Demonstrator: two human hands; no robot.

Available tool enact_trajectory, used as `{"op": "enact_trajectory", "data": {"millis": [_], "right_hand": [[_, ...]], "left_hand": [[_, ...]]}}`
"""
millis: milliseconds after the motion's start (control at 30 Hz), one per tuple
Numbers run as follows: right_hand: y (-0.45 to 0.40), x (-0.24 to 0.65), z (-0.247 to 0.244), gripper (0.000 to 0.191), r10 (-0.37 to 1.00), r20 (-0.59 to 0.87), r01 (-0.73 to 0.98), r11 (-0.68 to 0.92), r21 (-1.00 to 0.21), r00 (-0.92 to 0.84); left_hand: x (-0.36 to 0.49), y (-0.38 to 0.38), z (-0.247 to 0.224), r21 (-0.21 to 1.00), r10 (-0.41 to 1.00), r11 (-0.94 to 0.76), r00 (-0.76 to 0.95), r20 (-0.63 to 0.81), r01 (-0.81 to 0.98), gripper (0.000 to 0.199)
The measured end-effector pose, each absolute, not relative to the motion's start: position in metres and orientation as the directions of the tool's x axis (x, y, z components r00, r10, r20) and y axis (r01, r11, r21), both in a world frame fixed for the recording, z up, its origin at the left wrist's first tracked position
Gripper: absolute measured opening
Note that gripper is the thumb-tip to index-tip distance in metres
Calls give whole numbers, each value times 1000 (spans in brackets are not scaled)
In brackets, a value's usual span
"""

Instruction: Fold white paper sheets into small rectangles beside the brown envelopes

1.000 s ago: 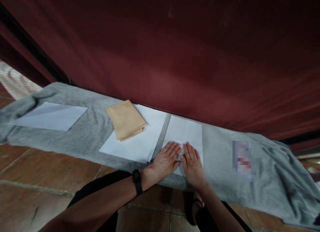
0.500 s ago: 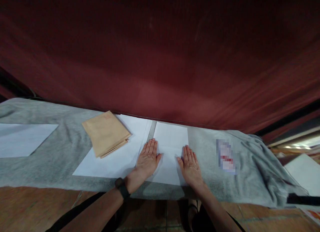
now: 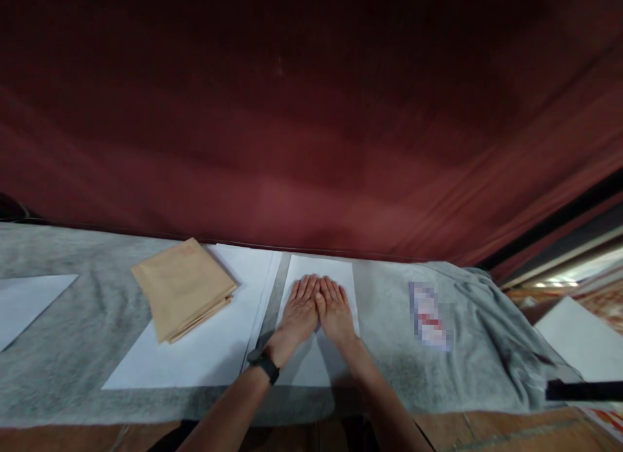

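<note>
A white paper sheet (image 3: 316, 367) lies on the grey cloth in front of me. Both palms rest flat on it, side by side and touching near its middle. My left hand (image 3: 300, 309), with a dark watch on the wrist, has its fingers stretched out. My right hand (image 3: 335, 309) is also flat, its thumb against the left hand. To the left, larger white sheets (image 3: 195, 367) lie on the cloth, and a stack of brown envelopes (image 3: 182, 286) sits at an angle partly on top of them.
The grey cloth (image 3: 389, 374) covers a narrow surface, bunched at its right end. A red fabric wall (image 3: 311, 147) rises behind it. Another white sheet (image 3: 29, 299) lies at far left, a blurred-out item (image 3: 431, 317) at right, and a white panel (image 3: 581, 338) beyond.
Both hands have come together over the middle of the sheet; before, they lay apart near its two side edges. The view has shifted, so the envelopes and papers appear lower and further left.
</note>
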State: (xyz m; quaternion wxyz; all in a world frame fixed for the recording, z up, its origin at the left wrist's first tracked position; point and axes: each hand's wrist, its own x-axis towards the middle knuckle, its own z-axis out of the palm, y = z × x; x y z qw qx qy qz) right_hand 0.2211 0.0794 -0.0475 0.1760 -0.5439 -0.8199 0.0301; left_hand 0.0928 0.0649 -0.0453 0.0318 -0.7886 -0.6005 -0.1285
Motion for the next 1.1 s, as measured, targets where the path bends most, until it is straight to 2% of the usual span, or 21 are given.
{"op": "enact_trajectory", "data": {"millis": [233,467,600,733,833,1100], "right_hand": [[99,237,-51,52,922,290,941,308,-143,-257],[112,252,-56,52,925,362,965,193,-175,-119],[117,242,-50,52,939,336,958,158,-238,-71],[118,219,-45,49,925,307,917,307,-254,-224],[117,210,-47,47,911,301,904,357,-234,-282],[113,234,-56,52,922,342,955,248,-161,-182]], "left_hand": [[70,82,-47,112,957,-117,81,280,987,56],[62,90,-48,146,950,0,-46,310,989,57],[72,96,-45,169,929,-96,28,368,981,55],[89,101,-48,130,924,-208,151,351,970,52],[94,101,-52,95,930,-190,148,337,977,55],[74,94,-51,100,955,-37,6,296,994,58]]}}
